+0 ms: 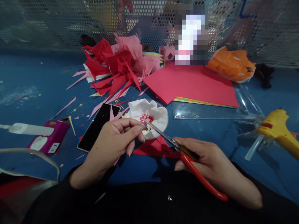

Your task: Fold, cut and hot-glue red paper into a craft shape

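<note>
My right hand [209, 155] grips a pair of scissors [197, 174] with red handles, its blades pointing up and left. The blade tips reach over a round dish lined with crumpled white paper [158, 112], where small red, yellow and other coloured paper bits [151, 119] lie. Beside the tips, my left hand [112, 140] is closed in a pinch over the dish's near left edge; whatever it holds is too small to make out. Beneath the scissors lies a piece of red paper [155, 147], partly hidden by the blades and dish.
A black phone [95, 127] and a purple box [49, 137] lie left, with scattered paper scraps. Behind are cut red and pink papers [119, 65], a red sheet stack [193, 82] and an orange crumpled item [233, 65]. A yellow glue gun [275, 124] lies right. Perforated panel [149, 21] behind.
</note>
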Available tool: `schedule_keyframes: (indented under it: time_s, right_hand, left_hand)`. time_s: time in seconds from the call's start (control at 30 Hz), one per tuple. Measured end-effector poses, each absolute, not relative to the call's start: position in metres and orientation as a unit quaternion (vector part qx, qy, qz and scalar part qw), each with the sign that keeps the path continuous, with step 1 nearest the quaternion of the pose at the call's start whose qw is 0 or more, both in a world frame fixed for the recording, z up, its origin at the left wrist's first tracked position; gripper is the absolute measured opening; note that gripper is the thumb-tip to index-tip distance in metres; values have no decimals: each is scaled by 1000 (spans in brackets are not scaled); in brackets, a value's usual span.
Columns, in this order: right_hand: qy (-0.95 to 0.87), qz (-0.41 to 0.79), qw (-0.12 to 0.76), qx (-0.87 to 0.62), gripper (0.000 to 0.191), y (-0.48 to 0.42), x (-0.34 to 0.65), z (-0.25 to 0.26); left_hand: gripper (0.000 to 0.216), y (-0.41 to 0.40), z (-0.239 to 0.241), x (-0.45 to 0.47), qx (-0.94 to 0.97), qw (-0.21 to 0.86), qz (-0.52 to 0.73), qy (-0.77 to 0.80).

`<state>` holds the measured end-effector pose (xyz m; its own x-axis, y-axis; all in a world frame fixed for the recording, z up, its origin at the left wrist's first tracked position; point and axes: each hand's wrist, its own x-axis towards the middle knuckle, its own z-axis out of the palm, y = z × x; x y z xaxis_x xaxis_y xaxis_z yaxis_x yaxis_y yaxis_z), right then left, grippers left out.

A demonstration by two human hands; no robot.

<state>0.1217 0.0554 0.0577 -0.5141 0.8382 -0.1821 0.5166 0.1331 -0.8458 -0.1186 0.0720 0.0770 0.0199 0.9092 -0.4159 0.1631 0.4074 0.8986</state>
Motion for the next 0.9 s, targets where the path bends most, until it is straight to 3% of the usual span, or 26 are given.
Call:
schedule_keyframes:
  time_s: [0.43, 0.67, 0.9]
  right_hand:
    - [-696, 505, 179, -478, 16, 52, 123, 53]
    - [-672, 521, 148, -505, 41, 49, 125, 54]
    - [-727, 469, 150, -479, 28, 52, 119, 57]
  left_hand:
    - [14, 72, 75, -121, 427, 571, 341, 613]
    - [18, 72, 75, -122, 432, 556, 335, 626]
    - [21, 73, 77, -120, 437, 568, 340, 609]
